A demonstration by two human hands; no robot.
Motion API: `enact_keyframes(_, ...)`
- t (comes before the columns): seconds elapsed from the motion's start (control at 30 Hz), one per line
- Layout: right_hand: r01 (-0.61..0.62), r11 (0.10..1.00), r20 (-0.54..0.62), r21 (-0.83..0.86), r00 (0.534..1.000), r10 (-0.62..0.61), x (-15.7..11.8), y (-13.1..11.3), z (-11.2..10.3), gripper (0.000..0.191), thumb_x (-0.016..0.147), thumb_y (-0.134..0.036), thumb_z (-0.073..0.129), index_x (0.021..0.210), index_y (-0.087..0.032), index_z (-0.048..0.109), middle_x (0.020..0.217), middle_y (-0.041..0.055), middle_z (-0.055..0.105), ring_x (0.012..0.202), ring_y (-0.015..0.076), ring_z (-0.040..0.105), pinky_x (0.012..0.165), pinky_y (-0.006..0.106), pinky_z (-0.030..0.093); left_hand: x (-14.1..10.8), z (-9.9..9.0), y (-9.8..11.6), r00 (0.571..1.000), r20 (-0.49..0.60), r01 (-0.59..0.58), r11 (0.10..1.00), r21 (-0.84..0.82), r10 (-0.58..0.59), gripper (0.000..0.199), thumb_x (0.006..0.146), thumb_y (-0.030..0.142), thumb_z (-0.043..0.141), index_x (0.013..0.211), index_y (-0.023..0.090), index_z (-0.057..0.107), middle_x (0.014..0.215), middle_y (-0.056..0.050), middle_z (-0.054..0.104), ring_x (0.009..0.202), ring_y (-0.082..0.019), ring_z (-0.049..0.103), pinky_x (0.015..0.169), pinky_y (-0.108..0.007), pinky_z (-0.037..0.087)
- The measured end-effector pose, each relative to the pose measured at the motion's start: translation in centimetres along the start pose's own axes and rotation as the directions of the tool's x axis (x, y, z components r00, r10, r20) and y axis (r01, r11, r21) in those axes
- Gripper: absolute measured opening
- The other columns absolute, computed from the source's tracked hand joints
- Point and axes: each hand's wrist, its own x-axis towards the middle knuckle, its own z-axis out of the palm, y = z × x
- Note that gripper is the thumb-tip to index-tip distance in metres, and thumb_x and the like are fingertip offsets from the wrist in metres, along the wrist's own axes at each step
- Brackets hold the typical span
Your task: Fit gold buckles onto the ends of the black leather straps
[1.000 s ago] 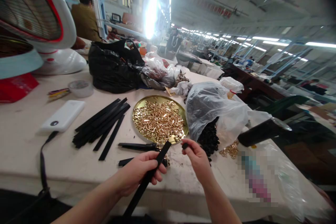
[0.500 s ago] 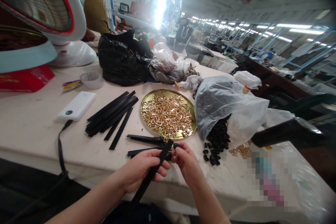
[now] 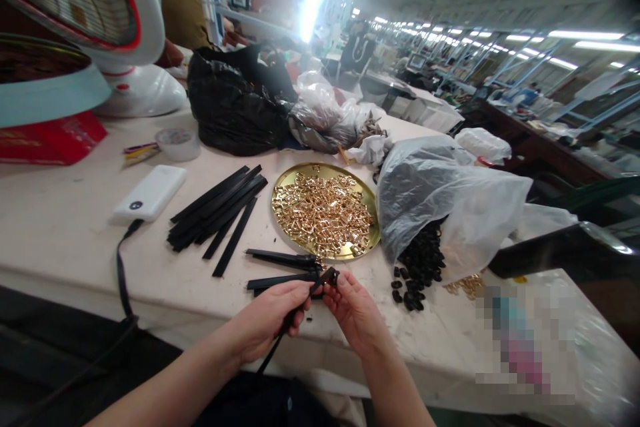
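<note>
Lamps [image 3: 585, 35] line the ceiling [image 3: 440, 3] beyond a pale table [image 3: 75, 247] bearing a tray [image 3: 367, 190] of gold fittings [image 3: 325, 213]; over the near side, the left hand [image 3: 277, 312] grips a black strap [image 3: 286, 328], the right hand [image 3: 357, 315] a small black piece [image 3: 334, 275] at its tip.

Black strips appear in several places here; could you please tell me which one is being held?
The black strip gripped by the left hand, its upper end at the right hand; the others lie on the table.
</note>
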Motion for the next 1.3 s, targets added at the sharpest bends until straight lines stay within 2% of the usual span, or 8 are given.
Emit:
enact_keyframes(0.27, -0.020, 0.999, -0.089, 0.049, 0.996, 0.024, -0.1, 0.6, -0.1, 0.019, 0.066, -0.028, 0.070, 0.079, -0.020, 0.058, 0.073, -0.0033, 0.061, 0.061, 0.0085, 0.056, 0.059, 0.020, 0.048, 0.8, -0.7, -1.0, 0.947, -0.051, -0.226, 0.768, 0.600, 0.318, 0.024, 0.078, 0.032, 0.044, 0.091, 0.016, 0.057, 0.057, 0.003, 0.050, 0.049, -0.011, 0.047, 0.049, -0.023, 0.038)
enact_keyframes(0.47, 0.209, 0.912, -0.094, -0.353, 0.962, -0.257, -0.1, 0.6, -0.3, 0.020, 0.065, -0.032, 0.070, 0.078, -0.021, 0.060, 0.069, -0.0036, 0.059, 0.062, 0.0106, 0.053, 0.064, 0.025, 0.045, 0.3, -0.7, -0.3, 0.903, 0.030, -0.283, 0.539, 0.793, 0.429, 0.020, 0.074, 0.025, 0.045, 0.079, 0.017, 0.063, 0.076, -0.003, 0.059, 0.071, -0.017, 0.055, 0.066, -0.026, 0.040)
enact_keyframes(0.6, 0.241, 0.792, -0.005, -0.561, 0.956, -0.294, -0.1, 0.1, -0.5, 0.021, 0.066, -0.034, 0.067, 0.081, -0.020, 0.062, 0.072, -0.0007, 0.062, 0.066, 0.0142, 0.053, 0.066, 0.029, 0.044, 0.3, -0.4, 0.4, 0.974, 0.018, -0.162, 0.634, 0.756, 0.228, 0.022, 0.072, 0.026, 0.042, 0.078, 0.016, 0.061, 0.056, 0.002, 0.052, 0.048, -0.012, 0.048, 0.049, -0.023, 0.037)
enact_keyframes(0.73, 0.204, 0.838, 0.002, -0.506, 0.972, -0.235, 0.1, 0.0, -1.0, 0.022, 0.065, -0.033, 0.068, 0.080, -0.019, 0.062, 0.070, -0.0011, 0.060, 0.064, 0.0134, 0.052, 0.063, 0.028, 0.044, 0.4, -0.7, 0.6, 0.998, -0.013, -0.032, 0.755, 0.654, 0.054, 0.020, 0.072, 0.033, 0.041, 0.072, 0.017, 0.053, 0.044, 0.007, 0.039, 0.038, -0.010, 0.037, 0.039, -0.020, 0.029)
enact_keyframes(0.97, 0.209, 0.850, -0.011, -0.483, 0.970, -0.244, 0.1, 1.2, -0.4, 0.019, 0.060, -0.029, 0.072, 0.074, -0.021, 0.062, 0.068, -0.0033, 0.059, 0.064, 0.0120, 0.052, 0.064, 0.025, 0.042, 0.5, -1.1, 0.6, 0.960, 0.054, -0.211, 0.579, 0.788, 0.276, 0.023, 0.075, 0.032, 0.042, 0.058, 0.017, 0.048, 0.054, 0.005, 0.042, 0.053, -0.010, 0.039, 0.048, -0.021, 0.026)
enact_keyframes(1.1, 0.184, 0.885, 0.027, -0.428, 0.981, -0.191, 0.0, 1.5, 0.2, 0.023, 0.059, -0.029, 0.072, 0.078, -0.022, 0.062, 0.067, -0.0044, 0.059, 0.062, 0.0112, 0.051, 0.062, 0.024, 0.041, 0.6, -0.6, 0.2, 0.944, 0.059, -0.253, 0.600, 0.759, 0.324, 0.024, 0.078, 0.032, 0.040, 0.061, 0.018, 0.047, 0.056, 0.005, 0.043, 0.053, -0.010, 0.042, 0.049, -0.021, 0.029)
enact_keyframes(1.23, 0.166, 0.897, -0.006, -0.410, 0.983, -0.185, 0.0, 1.3, 0.0, 0.021, 0.064, -0.032, 0.069, 0.081, -0.021, 0.063, 0.068, -0.0034, 0.060, 0.063, 0.0114, 0.051, 0.065, 0.025, 0.042, 0.3, -0.6, -0.4, 0.981, 0.127, -0.194, 0.778, 0.598, 0.147, 0.022, 0.081, 0.032, 0.038, 0.090, 0.017, 0.052, 0.067, 0.002, 0.054, 0.054, -0.011, 0.052, 0.052, -0.022, 0.039)
enact_keyframes(1.3, 0.194, 0.886, -0.022, -0.421, 0.974, -0.224, 0.0, 1.4, 0.1, 0.019, 0.065, -0.032, 0.068, 0.079, -0.020, 0.062, 0.071, -0.0024, 0.062, 0.067, 0.0123, 0.053, 0.067, 0.026, 0.042, 0.2, -0.7, -0.5, 0.986, 0.138, -0.148, 0.846, 0.513, 0.089, 0.036, 0.080, 0.028, 0.038, 0.115, 0.018, 0.040, 0.069, 0.002, 0.054, 0.052, -0.011, 0.051, 0.050, -0.023, 0.040)
